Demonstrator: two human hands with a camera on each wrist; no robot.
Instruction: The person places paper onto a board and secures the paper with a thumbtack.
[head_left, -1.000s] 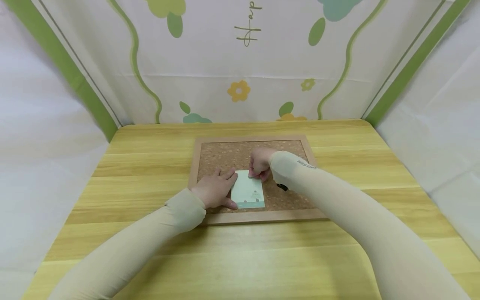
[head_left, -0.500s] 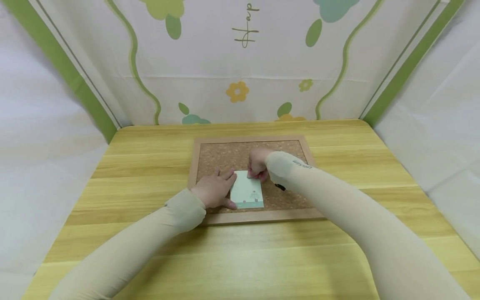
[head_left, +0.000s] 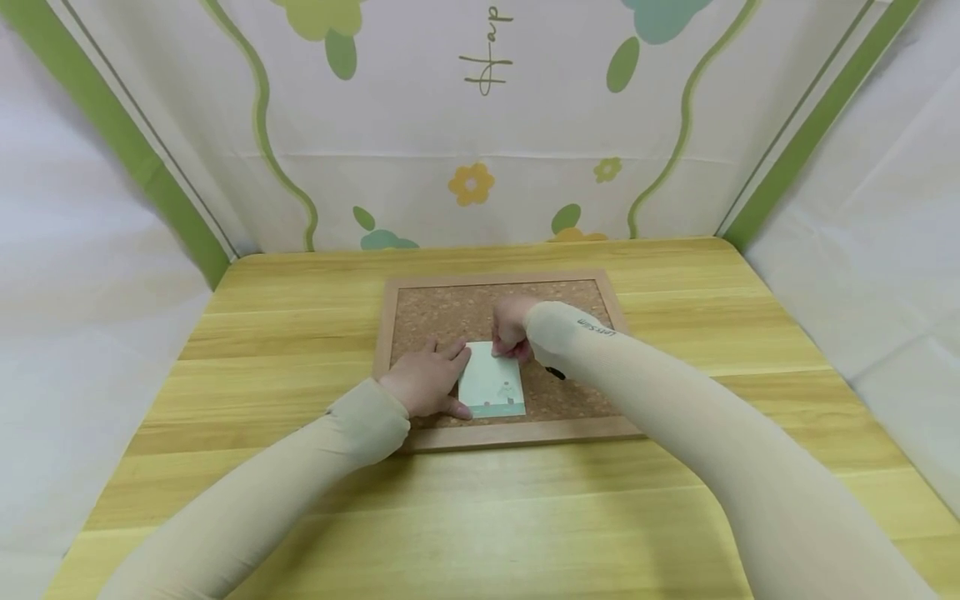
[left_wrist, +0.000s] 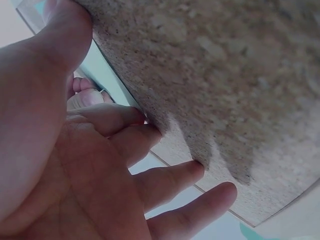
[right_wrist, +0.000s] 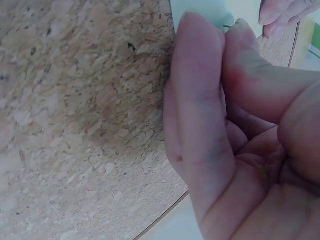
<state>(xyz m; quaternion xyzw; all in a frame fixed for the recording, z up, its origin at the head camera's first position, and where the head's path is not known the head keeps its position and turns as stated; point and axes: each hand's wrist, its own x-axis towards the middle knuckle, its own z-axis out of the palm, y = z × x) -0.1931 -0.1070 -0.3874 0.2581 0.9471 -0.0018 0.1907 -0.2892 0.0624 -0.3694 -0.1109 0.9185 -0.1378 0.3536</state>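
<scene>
A pale green sheet of note paper (head_left: 489, 375), with a teal band and a small drawing along its near end, lies on a wood-framed cork board (head_left: 450, 312). My left hand (head_left: 426, 380) rests along the paper's left edge, fingers spread and thumb near its lower left corner. At the top right corner my right hand (head_left: 512, 327) pinches a pin between thumb and index finger. Only the pin's thin dark shaft (right_wrist: 227, 26) shows at the fingertips, right over the paper; its head is hidden by the fingers.
The board lies on a yellow wood-grain table (head_left: 480, 517). A small black thing (head_left: 555, 372) shows beside the right sleeve (head_left: 637, 358), over the cork. Behind the table hangs a white cloth (head_left: 405, 108) with flowers; white cloth also flanks both sides.
Both hands keep their places on the paper and the pin stays pinched. The whole head view has shifted slightly, carrying board and hands a little to the left.
</scene>
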